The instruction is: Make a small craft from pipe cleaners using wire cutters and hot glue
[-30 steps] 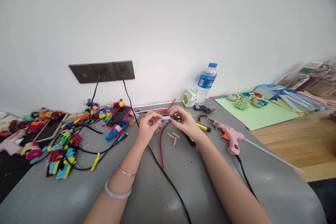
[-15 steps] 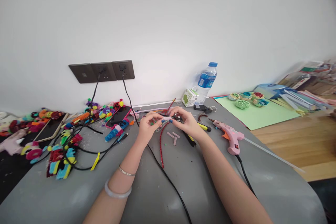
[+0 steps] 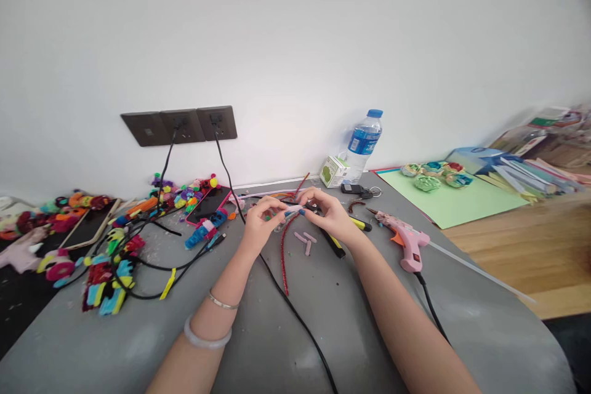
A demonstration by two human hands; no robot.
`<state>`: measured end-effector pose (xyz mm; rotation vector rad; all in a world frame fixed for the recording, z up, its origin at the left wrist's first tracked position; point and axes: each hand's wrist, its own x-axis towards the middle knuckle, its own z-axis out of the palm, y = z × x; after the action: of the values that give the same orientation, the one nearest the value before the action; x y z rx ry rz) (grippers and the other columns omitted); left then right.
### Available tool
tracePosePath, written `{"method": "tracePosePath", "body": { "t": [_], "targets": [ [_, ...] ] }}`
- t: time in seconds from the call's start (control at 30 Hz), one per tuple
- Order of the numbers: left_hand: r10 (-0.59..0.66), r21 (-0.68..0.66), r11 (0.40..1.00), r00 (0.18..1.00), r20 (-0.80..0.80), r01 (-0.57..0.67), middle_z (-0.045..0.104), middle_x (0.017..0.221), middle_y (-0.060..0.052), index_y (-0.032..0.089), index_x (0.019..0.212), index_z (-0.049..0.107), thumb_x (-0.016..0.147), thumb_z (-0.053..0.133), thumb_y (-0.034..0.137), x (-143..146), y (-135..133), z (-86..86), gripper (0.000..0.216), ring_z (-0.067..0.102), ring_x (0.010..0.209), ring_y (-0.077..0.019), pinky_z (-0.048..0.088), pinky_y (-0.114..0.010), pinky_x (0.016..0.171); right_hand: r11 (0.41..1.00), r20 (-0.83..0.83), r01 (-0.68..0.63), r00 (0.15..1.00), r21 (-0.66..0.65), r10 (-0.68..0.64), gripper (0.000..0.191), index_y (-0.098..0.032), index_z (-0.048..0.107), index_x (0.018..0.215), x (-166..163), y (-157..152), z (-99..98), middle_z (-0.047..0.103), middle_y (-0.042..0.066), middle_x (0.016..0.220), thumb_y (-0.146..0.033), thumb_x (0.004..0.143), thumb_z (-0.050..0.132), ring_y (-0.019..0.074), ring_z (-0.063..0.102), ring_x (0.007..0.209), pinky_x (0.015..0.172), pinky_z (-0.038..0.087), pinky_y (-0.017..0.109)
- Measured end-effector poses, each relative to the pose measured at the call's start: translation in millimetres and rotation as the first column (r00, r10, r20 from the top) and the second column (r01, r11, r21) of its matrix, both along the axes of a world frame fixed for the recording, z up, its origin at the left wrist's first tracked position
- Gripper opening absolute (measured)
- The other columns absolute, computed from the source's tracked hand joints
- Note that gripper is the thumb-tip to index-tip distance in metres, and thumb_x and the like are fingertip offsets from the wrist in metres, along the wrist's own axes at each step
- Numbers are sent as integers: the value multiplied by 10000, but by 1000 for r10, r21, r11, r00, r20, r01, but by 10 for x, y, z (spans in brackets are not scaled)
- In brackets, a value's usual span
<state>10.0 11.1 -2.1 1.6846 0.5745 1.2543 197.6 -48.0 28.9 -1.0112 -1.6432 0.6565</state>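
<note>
A: Grey surface (image 3: 295, 332) is lying against a white wall; what are the hands doing?

B: Left hand (image 3: 259, 226) and right hand (image 3: 329, 212) are meeting at mid-surface, fingers curled, both pinching a small pale piece (image 3: 292, 210) between the fingertips. A red pipe cleaner (image 3: 283, 252) is trailing from it towards the person.

A: Nearby?

B: Pink glue gun (image 3: 405, 239) is lying just right of the right hand, untouched.

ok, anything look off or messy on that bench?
Yes. A black cable from the wall sockets runs across the grey table right under the left hand and right hand. More cables tangle through the colourful craft pieces on the left. Small scraps speckle the tabletop. The pink glue gun lies on its side.
</note>
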Motion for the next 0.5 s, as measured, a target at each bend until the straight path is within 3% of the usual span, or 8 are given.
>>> {"method": "tracePosePath", "body": {
  "t": [0.5],
  "targets": [
    [18, 25, 1000, 998, -63, -17, 642, 910, -56, 189, 847, 697, 821, 668, 249, -16, -23, 3, 71, 604, 808, -170, 462, -267, 649, 1000, 5, -10, 1000, 7, 10, 34, -218, 611, 857, 11, 3, -5, 623, 61, 942, -251, 867, 604, 217, 587, 966, 896, 438, 374]
  ]
}}
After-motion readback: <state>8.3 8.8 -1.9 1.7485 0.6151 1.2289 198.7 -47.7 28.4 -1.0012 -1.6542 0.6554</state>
